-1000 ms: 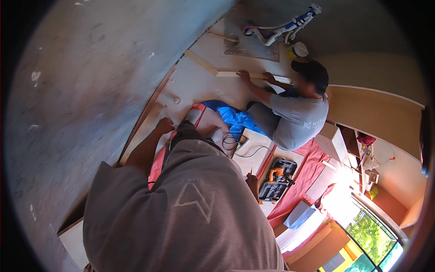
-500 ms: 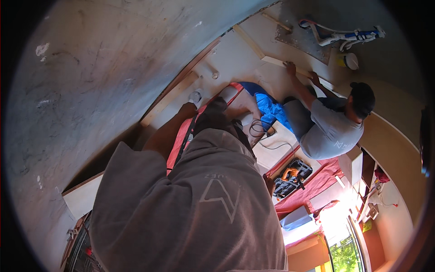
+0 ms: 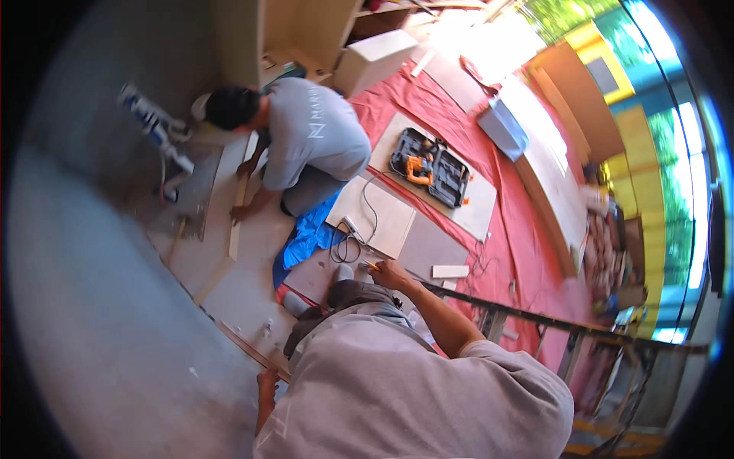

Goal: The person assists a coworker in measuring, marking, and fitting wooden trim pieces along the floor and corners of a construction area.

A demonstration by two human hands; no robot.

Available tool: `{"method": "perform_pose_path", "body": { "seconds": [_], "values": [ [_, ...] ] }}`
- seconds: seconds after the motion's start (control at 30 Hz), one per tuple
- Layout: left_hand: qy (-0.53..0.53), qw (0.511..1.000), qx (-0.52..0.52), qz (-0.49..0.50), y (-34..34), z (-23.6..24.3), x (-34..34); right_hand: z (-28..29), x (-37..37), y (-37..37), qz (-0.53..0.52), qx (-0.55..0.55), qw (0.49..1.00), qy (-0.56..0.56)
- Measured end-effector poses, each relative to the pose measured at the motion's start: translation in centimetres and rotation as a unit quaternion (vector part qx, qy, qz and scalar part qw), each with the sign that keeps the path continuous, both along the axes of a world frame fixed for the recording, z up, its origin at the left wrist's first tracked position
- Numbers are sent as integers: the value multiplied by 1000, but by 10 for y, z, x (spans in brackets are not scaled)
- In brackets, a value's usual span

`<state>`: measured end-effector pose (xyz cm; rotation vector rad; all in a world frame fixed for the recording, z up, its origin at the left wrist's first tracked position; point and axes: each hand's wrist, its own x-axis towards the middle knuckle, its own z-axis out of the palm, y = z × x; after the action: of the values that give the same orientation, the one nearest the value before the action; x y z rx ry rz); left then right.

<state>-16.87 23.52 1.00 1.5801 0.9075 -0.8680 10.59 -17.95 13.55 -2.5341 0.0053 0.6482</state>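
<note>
My right hand (image 3: 393,275) is raised in front of me, fingers closed round a small orange-yellow stick-like thing (image 3: 373,267) whose kind I cannot make out. Low at the left, my left hand (image 3: 267,381) is by the wall with curled fingers, against a narrow brown wooden strip (image 3: 243,341) at the wall's foot. What its fingers hold, if anything, is hidden. Beyond my feet lie a pale board (image 3: 390,228) with a coiled black cable (image 3: 347,249) and a crumpled blue sheet (image 3: 309,234).
A crouching co-worker (image 3: 317,126) handles a long pale wooden strip (image 3: 235,229) at the far left. An open black case (image 3: 451,180) holds an orange power tool (image 3: 417,170). Red sheeting (image 3: 508,245) covers floor at the right. A dark ladder-like frame (image 3: 535,315) stands beside my right arm.
My view has swung round to the right, moving the co-worker and tool case across the picture. My right hand, mostly hidden before, now shows with the small stick-like thing. My left hand is at the wall's foot.
</note>
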Motion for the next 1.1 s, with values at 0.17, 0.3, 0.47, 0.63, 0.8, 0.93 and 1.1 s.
{"method": "perform_pose_path", "body": {
  "seconds": [0.17, 0.3, 0.47, 0.63, 0.8, 0.93, 1.1],
  "values": [
    [31, 993, 83, 72, 50, 0, 107, -31, -49, -72, -229, 48, 969, 81],
    [8, 993, 115, -14, 26, 34, 198, -80, -97, -124, -296, 23, 955, -2],
    [-71, 980, 120, -145, -43, 55, 285, -96, -111, -157, -376, 30, 924, 66],
    [-130, 945, 138, -268, -135, 84, 330, -119, -92, -185, -434, 159, 870, 169],
    [-132, 926, 137, -327, -154, 71, 345, -133, -74, -203, -527, 261, 800, 120],
    [-116, 907, 188, -358, -161, 81, 359, -115, -51, -213, -552, 323, 762, 104],
    [-117, 925, 165, -322, -163, 43, 372, -77, -37, -230, -626, 449, 631, 86]
  ]
}}
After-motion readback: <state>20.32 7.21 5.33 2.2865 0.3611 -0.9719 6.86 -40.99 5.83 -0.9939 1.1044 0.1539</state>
